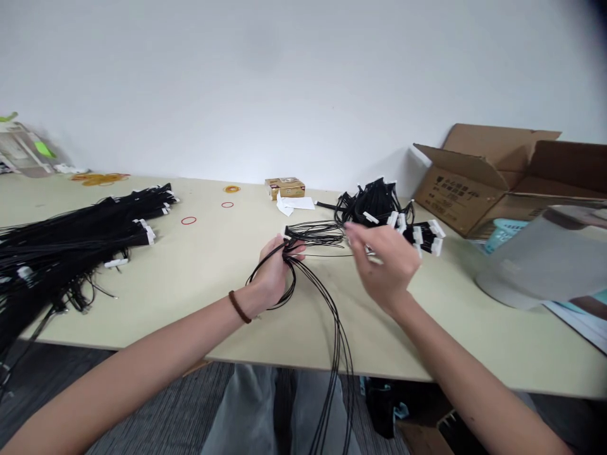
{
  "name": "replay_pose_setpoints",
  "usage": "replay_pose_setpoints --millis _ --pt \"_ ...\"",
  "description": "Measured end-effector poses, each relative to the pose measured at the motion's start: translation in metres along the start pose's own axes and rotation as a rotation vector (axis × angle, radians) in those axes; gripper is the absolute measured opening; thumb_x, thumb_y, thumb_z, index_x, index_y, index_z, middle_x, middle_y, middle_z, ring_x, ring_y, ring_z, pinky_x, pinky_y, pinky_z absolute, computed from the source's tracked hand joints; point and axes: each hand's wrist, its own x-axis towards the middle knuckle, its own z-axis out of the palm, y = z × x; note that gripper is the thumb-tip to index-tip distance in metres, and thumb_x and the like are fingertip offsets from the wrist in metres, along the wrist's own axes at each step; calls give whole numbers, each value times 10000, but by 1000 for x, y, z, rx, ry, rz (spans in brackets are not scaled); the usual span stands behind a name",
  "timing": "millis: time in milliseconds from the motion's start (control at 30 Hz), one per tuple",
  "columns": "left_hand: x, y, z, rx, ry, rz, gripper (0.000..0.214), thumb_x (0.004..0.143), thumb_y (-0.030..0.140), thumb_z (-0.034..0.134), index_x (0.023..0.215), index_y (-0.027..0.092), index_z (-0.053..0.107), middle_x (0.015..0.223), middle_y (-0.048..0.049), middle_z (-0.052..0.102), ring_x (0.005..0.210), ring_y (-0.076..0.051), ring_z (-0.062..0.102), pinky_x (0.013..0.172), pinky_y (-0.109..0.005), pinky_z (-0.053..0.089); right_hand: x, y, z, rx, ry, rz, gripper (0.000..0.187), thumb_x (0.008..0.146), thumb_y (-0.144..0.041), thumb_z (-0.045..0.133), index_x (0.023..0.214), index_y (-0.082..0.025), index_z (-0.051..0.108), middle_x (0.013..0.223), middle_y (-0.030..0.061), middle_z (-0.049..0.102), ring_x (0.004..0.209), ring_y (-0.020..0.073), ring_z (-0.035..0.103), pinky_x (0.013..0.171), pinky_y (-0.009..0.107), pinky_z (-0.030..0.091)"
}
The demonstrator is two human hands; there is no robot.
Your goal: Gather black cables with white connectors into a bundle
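My left hand (275, 272) is closed around a bundle of thin black wires (317, 232) with a white connector at its near end. Some of the wires fan out to the right from my palm; others loop round my fingers and hang over the table's front edge. To the right, my right hand (386, 262) is closed in a pinch and slightly blurred. A single black wire (327, 255) runs taut from the bundle to its fingers. Just behind that hand lies a heap of black cables with white connectors (377, 202).
A long pile of black wires (95, 234) covers the table's left side. Red rubber bands (188, 220) lie near it. A small box (285, 188) and white paper (298, 203) sit at the back. On the right stand an open cardboard box (467, 189) and a grey cap-like object (535, 265).
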Motion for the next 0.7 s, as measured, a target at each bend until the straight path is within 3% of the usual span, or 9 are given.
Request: replay_pose_setpoints --millis 67,167,700 --pt "0 -1 0 2 -10 -9 129 844 227 426 801 138 508 821 -72 635 713 -123 600 744 -288 453 -8 -9 5 -97 -85 -193 57 760 -168 623 805 -203 628 553 -29 540 513 82 389 479 241 278" --pt "0 -1 0 10 -27 -4 162 847 246 422 783 143 529 789 -59 629 690 -115 588 709 -277 457 -15 -17 11 -166 -141 -311 69 744 -172 644 801 -191 608 520 -38 521 529 93 355 493 247 261" --pt "-10 -2 4 54 -120 24 162 841 252 431 754 155 528 790 -35 603 650 -93 529 657 -247 452 -19 -18 18 -254 -202 -348 42 768 -185 617 730 -186 599 497 -36 447 576 111 328 530 255 258"
